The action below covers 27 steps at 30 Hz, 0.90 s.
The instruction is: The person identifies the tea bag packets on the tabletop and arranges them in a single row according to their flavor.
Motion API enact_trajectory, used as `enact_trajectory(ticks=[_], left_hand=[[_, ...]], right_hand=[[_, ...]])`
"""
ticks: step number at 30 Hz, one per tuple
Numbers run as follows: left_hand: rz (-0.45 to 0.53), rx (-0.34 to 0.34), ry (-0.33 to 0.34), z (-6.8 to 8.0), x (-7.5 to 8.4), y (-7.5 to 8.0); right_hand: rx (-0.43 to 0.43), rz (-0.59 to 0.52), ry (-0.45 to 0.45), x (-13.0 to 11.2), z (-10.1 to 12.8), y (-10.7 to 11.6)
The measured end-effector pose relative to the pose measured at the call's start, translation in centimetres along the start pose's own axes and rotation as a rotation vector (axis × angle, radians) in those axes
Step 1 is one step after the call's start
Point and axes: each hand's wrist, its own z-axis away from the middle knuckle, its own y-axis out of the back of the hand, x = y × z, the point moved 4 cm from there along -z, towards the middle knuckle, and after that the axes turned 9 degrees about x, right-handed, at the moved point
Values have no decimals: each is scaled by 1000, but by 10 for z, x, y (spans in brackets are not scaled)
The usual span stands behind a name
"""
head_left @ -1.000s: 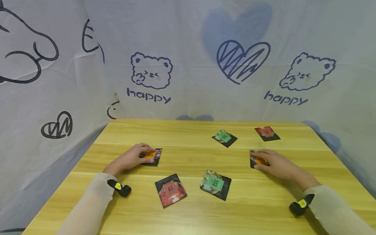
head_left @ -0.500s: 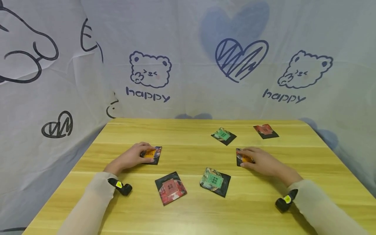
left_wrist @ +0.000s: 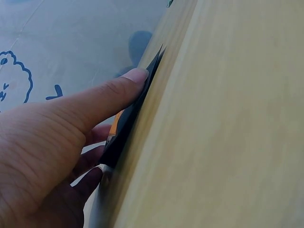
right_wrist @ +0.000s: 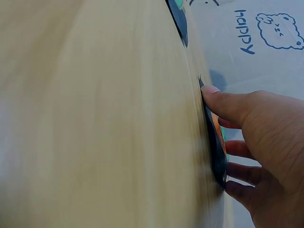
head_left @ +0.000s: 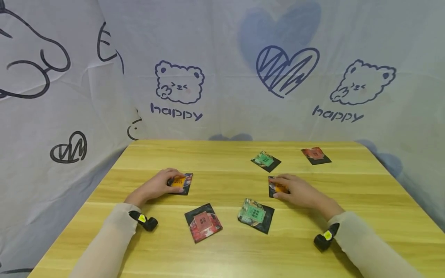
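Observation:
On the left of the table, my left hand [head_left: 158, 186] holds a small flat black packet with an orange label [head_left: 186, 186], thumb on the near edge and fingers round the far side. In the left wrist view, this packet [left_wrist: 127, 124] lies close along the wood, its corner split into two thin layers. A matching orange-labelled packet [head_left: 271, 190] is right of the middle, gripped by my right hand [head_left: 300, 192] between thumb and fingers. The right wrist view has its dark underside [right_wrist: 212, 135] low along the tabletop. Each hand partly covers its packet.
Nearer the front lie a red-labelled packet [head_left: 203, 223] and a green-labelled packet [head_left: 255, 215]. Further back are another green-labelled packet [head_left: 265, 161] and another red-labelled packet [head_left: 316, 155]. Behind the wooden table [head_left: 222, 255] hangs a white cloth [head_left: 222, 46] with drawings.
My right hand has slid left across the table with its orange-labelled packet, closer to the middle. The left hand and the other packets stay in place.

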Motion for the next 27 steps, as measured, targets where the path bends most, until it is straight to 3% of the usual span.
enact_trajectory(ticks=[13,27], left_hand=[[19,-8,6,7,1,2],[29,-18,11,4,3,3]], right_hand=[[-44,-22,4,-25,-18,-15],[-94,-38,-8,-53,-38,-26]])
